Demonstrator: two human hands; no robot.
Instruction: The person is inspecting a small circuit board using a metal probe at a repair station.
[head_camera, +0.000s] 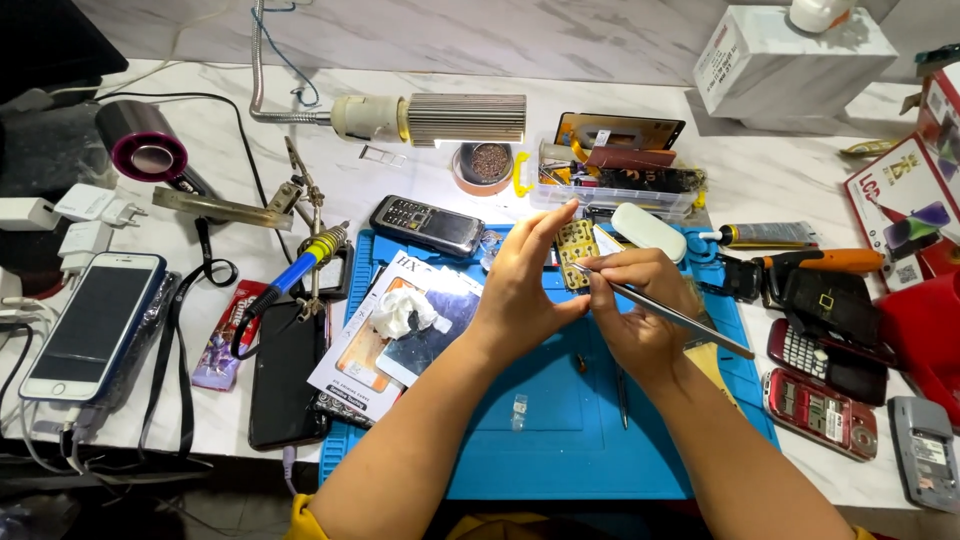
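Over the blue work mat (560, 440), we held a small yellow circuit board (577, 253) upright, pinched between the fingertips of our left hand (525, 290); just to its right, our right hand (640, 315) gripped slim metal tweezers (665, 313), fingers pressed together, tip touching the board's edge

1 head cam, looks steeply down, close over workbench (800, 180)
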